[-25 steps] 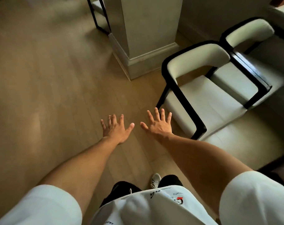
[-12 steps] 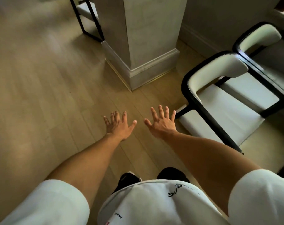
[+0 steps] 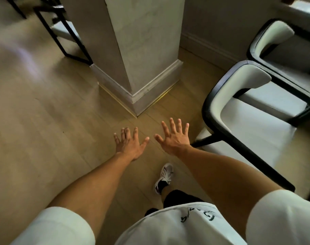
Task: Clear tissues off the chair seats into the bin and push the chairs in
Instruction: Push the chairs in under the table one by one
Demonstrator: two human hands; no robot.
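The left hand (image 3: pixel 128 145) hangs spread and empty over the wooden floor (image 3: pixel 44 121). The right hand (image 3: pixel 175 137) is likewise splayed, holding nothing. The nearer black-framed, white-cushioned chair (image 3: pixel 253 128), its seat bare of tissues, stands just right of the right hand, which is closer to it.

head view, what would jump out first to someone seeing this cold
Two bare hands, left hand and right hand, spread open mid-frame over the wood floor, holding nothing. At right stand two white chairs with black frames, near chair and far chair; a pale pillar rises ahead.
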